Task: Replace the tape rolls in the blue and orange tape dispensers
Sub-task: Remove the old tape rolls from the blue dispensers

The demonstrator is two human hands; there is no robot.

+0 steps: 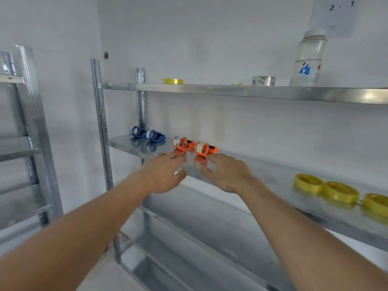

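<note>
On middle shelf (130,143): two blue dispensers (147,134) left, two orange dispensers (195,146) centre, yellow rolls (336,192) right. Left hand (165,175) and right hand (226,175) hover before orange pair, fingers spread, empty. Step: pickup; next, likely grip one orange dispenser.

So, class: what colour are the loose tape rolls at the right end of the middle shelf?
Yellow: the tape rolls on the middle shelf, clearest in the head view.

Two blue tape dispensers (147,134) and two orange tape dispensers (194,145) sit on a shiny silver-grey metal shelf (262,171). Three yellow tape rolls (336,191) lie on it too, and another yellow roll (173,81) lies above. The clear bottle (308,59) carries a white label with blue and red marks.
</note>
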